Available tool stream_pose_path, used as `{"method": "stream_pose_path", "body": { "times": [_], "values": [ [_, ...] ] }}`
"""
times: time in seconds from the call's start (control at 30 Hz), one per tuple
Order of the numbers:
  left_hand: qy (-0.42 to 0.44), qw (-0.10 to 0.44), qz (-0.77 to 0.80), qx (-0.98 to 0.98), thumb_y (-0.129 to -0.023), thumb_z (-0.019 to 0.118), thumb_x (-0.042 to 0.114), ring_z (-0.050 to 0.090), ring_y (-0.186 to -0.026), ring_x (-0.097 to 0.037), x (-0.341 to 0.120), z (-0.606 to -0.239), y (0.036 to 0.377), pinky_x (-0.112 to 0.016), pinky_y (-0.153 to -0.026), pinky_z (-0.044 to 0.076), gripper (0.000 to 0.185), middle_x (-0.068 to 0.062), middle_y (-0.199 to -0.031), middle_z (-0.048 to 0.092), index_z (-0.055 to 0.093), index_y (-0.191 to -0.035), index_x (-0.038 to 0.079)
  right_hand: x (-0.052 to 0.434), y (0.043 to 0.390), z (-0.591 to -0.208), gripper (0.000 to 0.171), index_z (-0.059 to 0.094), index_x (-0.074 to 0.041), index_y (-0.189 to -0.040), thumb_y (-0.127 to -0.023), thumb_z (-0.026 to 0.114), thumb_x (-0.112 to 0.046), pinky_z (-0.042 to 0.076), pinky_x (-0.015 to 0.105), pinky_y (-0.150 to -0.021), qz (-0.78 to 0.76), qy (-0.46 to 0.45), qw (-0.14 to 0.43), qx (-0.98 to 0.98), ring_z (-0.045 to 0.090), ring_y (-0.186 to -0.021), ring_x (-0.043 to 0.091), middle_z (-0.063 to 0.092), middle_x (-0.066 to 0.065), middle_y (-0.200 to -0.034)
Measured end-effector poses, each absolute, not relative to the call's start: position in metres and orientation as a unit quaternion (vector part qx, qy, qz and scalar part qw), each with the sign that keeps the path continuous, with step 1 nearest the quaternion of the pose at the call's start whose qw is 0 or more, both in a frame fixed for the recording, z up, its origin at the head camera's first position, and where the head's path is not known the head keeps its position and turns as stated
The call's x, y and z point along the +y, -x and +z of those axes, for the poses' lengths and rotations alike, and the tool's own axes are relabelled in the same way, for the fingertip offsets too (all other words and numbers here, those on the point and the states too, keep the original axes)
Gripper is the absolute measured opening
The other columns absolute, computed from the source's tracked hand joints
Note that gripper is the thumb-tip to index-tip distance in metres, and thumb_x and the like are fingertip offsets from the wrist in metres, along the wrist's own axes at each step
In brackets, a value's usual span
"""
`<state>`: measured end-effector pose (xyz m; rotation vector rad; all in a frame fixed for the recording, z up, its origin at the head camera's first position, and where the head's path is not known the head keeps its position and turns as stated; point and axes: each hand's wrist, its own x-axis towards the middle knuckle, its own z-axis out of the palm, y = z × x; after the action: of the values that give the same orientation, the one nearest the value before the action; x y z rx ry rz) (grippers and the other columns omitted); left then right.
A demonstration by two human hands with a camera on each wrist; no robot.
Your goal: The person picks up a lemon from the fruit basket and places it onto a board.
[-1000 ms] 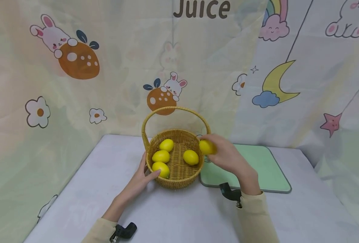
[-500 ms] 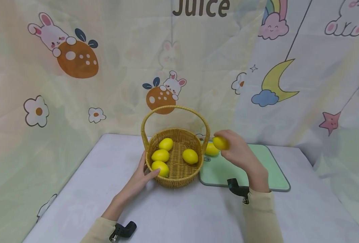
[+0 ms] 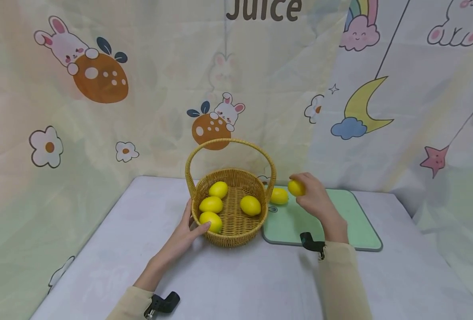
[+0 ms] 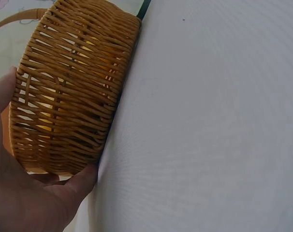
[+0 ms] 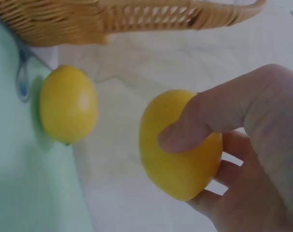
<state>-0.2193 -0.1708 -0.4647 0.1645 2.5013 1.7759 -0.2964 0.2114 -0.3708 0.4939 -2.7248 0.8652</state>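
Note:
A round wicker basket [image 3: 230,241] with a tall arched handle stands on the table with several lemons [image 3: 211,205] inside. My left hand [image 3: 181,236] grips its left side, the thumb over the rim and the other fingers along the outer wall. In the left wrist view the basket's woven wall [image 4: 74,87] fills the space beside that hand. My right hand [image 3: 320,202] holds a lemon [image 5: 178,166] between thumb and fingers, raised above the green board [image 3: 340,224]. Another lemon [image 3: 279,196] lies on the board's left part, close to the basket.
The green board with a grey edge lies to the basket's right. A white table surface [image 3: 240,284] spreads in front. Behind it hangs a printed curtain [image 3: 160,89] with cartoon rabbits, flowers and a moon.
My right hand has carried its lemon rightward from the basket's right rim to above the board. The lemon lying on the board has come into view. My left hand stays on the basket.

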Motion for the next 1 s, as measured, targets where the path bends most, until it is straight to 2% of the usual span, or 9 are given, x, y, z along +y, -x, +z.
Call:
{"method": "stream_pose_path", "body": {
  "times": [0.47, 0.8, 1.0],
  "values": [
    [-0.052, 0.034, 0.576, 0.815, -0.092, 0.063, 0.054, 0.007, -0.156, -0.035, -0.172, -0.467, 0.221, -0.072, -0.117, 0.011, 0.095, 0.006, -0.168, -0.005, -0.012, -0.151, 0.054, 0.228, 0.329, -0.416, 0.051, 0.061, 0.003, -0.128, -0.079, 0.052, 0.015, 0.044, 0.057, -0.103, 0.3, -0.16, 0.098, -0.935, 0.054, -0.113, 0.039, 0.058, 0.023, -0.13],
    [-0.057, 0.032, 0.577, 0.814, -0.092, 0.063, 0.054, 0.006, -0.156, -0.033, -0.172, -0.467, 0.221, -0.071, -0.118, 0.01, 0.094, 0.008, -0.168, -0.005, -0.012, -0.151, 0.054, 0.236, 0.339, -0.443, 0.059, 0.058, 0.003, -0.131, -0.075, 0.047, 0.017, 0.033, 0.06, -0.114, 0.339, -0.146, 0.083, -0.926, 0.047, -0.13, 0.044, 0.055, 0.026, -0.137],
    [-0.062, 0.029, 0.576, 0.815, -0.093, 0.062, 0.054, 0.005, -0.156, -0.032, -0.171, -0.465, 0.221, -0.071, -0.118, 0.009, 0.093, 0.01, -0.168, -0.005, -0.011, -0.15, 0.055, 0.235, 0.338, -0.443, 0.061, 0.058, 0.003, -0.132, -0.074, 0.044, 0.018, 0.03, 0.061, -0.116, 0.35, -0.14, 0.066, -0.924, 0.044, -0.132, 0.045, 0.053, 0.027, -0.139]
  ]
}}
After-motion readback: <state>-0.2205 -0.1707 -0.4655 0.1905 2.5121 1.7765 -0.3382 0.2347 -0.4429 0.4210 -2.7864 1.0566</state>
